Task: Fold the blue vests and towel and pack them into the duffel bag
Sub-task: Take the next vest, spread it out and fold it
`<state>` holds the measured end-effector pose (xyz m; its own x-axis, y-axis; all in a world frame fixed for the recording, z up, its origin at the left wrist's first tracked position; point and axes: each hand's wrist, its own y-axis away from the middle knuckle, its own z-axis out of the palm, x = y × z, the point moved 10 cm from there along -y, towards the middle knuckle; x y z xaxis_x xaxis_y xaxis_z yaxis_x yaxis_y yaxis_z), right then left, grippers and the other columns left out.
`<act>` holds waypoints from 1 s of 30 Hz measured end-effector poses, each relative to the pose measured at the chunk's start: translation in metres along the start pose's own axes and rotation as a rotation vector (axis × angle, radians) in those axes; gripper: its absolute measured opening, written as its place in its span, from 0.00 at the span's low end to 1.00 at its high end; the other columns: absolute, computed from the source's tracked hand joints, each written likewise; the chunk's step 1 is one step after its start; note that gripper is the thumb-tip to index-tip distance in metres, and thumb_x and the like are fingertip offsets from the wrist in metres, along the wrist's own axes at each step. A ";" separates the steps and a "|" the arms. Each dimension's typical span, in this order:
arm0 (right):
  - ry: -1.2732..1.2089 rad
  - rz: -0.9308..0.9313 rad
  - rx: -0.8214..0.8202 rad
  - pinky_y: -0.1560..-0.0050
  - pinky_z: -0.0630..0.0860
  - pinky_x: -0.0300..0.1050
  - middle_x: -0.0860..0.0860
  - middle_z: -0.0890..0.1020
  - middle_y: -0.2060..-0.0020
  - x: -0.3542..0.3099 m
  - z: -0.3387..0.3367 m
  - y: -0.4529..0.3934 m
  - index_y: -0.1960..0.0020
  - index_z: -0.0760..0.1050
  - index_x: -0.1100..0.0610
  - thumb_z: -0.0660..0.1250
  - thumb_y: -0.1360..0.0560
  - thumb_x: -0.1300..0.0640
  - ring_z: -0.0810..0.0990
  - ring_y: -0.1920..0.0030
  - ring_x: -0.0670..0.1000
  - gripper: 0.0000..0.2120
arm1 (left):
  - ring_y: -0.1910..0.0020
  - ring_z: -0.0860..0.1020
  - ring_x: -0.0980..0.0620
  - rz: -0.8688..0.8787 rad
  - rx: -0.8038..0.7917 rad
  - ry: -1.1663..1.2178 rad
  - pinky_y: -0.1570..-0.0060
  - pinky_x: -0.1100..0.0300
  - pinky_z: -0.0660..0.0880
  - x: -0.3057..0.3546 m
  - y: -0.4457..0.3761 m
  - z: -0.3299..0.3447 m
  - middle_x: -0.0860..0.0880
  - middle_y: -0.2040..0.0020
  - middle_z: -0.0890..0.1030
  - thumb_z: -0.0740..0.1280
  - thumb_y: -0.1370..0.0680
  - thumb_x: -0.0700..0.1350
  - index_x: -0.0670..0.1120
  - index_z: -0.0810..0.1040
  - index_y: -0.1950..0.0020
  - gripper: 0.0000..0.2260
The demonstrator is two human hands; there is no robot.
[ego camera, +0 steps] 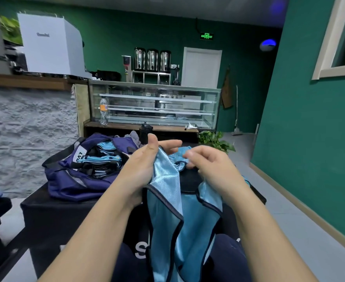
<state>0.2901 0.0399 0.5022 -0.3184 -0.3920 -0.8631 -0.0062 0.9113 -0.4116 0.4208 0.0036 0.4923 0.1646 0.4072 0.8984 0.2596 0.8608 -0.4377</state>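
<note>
Green exit sign (206,36) reads "EXIT"; duffel bag (74,176) label partly legible; white "S" on table front (141,252).

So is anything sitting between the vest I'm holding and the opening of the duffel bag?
Nothing visible blocks the way. The vest hangs from both hands, and the duffel bag lies open just to its left on the black table. Folded blue vests already fill part of the opening.
</note>
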 end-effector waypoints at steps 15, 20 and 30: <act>-0.269 0.074 -0.040 0.58 0.79 0.42 0.51 0.85 0.60 0.007 0.009 0.004 0.51 0.81 0.51 0.64 0.22 0.61 0.83 0.62 0.49 0.09 | 0.65 0.73 0.47 -0.152 0.367 -0.346 0.59 0.58 0.68 -0.006 0.004 -0.046 0.46 0.67 0.76 0.52 0.19 0.61 0.45 0.75 0.64 0.25; -0.252 0.038 -0.057 0.46 0.77 0.58 0.54 0.85 0.52 0.003 0.004 0.003 0.38 0.74 0.44 0.62 0.20 0.61 0.83 0.52 0.60 0.16 | 0.69 0.75 0.52 -0.349 0.046 -0.339 0.64 0.60 0.69 -0.025 0.011 -0.020 0.48 0.67 0.81 0.57 0.35 0.77 0.45 0.78 0.66 0.34; -0.216 0.022 -0.200 0.45 0.78 0.55 0.49 0.83 0.47 0.007 0.005 0.005 0.37 0.72 0.42 0.60 0.28 0.64 0.82 0.47 0.56 0.24 | 0.51 0.80 0.52 -0.082 -0.001 0.135 0.53 0.60 0.76 0.000 0.009 0.004 0.46 0.45 0.83 0.57 0.18 0.38 0.47 0.78 0.39 0.13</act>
<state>0.2922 0.0412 0.4929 -0.1111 -0.3704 -0.9222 -0.1953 0.9180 -0.3452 0.4194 0.0130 0.4888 0.2690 0.2909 0.9182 0.2781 0.8892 -0.3632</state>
